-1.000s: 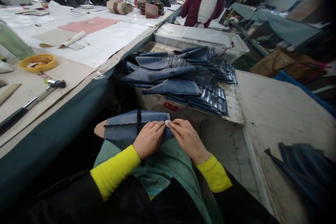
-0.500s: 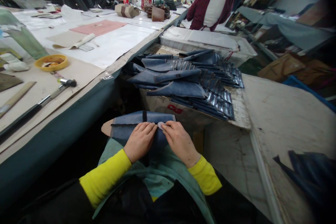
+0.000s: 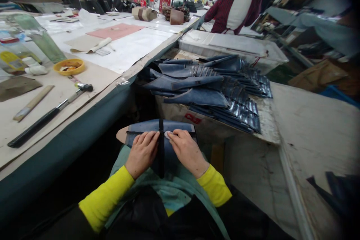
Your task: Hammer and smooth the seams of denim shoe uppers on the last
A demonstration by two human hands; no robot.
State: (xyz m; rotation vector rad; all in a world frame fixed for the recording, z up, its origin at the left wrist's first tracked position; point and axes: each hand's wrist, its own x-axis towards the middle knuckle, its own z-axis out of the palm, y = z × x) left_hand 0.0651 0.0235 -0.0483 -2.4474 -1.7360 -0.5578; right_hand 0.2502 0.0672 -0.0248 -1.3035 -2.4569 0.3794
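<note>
Across my lap lies a blue leather piece [image 3: 177, 153] with two black strips crossing on it; a tan pointed end [image 3: 122, 135] sticks out at its left. My left hand [image 3: 143, 153] rests on the piece left of the crossing, fingers closed together with their tips at the lengthwise black strip. A small whitish rounded pad [image 3: 167, 134] is pinched in my right hand [image 3: 187, 152], against the piece just right of the crossing. Under the piece is a green apron [image 3: 168, 187].
To the left, a worktable [image 3: 104, 65] bears a black-handled hammer [image 3: 53, 114], a wooden stick [image 3: 33, 103], a yellow dish [image 3: 69, 66] and bottles. Stacked blue leather pieces [image 3: 202, 82] lie ahead, before a lidded plastic bin [image 3: 230, 45]. A co-worker [image 3: 236, 5] sits beyond.
Both hands have slid leftward along the blue piece, uncovering more of the crosswise black strip. The pad has moved left with my right hand. The whole view has shifted slightly.
</note>
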